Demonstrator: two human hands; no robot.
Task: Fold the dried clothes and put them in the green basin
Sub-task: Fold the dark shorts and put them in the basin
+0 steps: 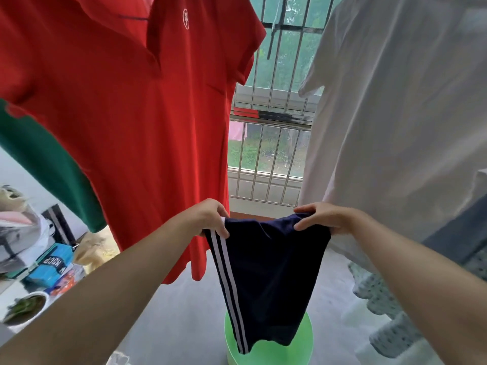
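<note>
Left hand [210, 216] and right hand [320, 219] each pinched the waistband of the navy shorts [271, 272] over the green basin [303, 341] — red polo [131, 114] hung far left, chest logo unreadable.

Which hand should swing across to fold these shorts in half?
Probably the left hand: it pinches the striped edge of the shorts, which hangs straight; the right hand grips bunched cloth and can anchor.

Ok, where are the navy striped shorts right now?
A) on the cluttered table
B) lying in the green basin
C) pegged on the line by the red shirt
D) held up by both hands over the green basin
D: the left hand and right hand each grip a top corner of the navy striped shorts, which hang over the green basin.
</note>
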